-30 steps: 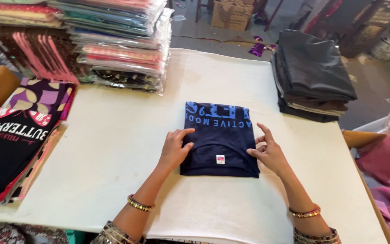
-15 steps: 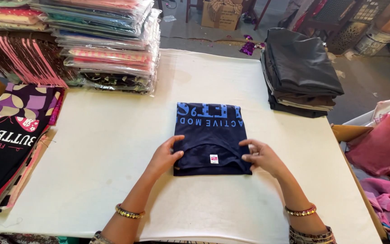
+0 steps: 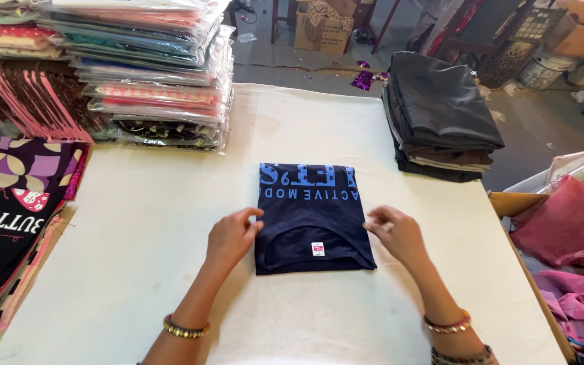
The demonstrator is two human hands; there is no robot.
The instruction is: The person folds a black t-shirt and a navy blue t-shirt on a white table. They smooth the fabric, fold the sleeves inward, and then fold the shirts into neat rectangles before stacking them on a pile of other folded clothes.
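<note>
A folded navy T-shirt (image 3: 312, 216) with light blue print and a small white neck label lies flat in the middle of the white table (image 3: 170, 203). My left hand (image 3: 232, 236) rests at the shirt's near left edge, fingers curled and touching the fabric. Beside the near right edge is my right hand (image 3: 397, 235), its fingertips pinched at the cloth. Bangles circle both wrists.
Stacks of bagged garments (image 3: 150, 74) fill the far left. A pile of dark folded clothes (image 3: 441, 115) sits at the far right. Printed shirts (image 3: 15, 209) lie at the left edge. Pink cloth (image 3: 569, 230) is heaped in a box on the right.
Both hands have slid off the top of the shirt outward to its left and right edges. The shirt stays folded in the same place.
</note>
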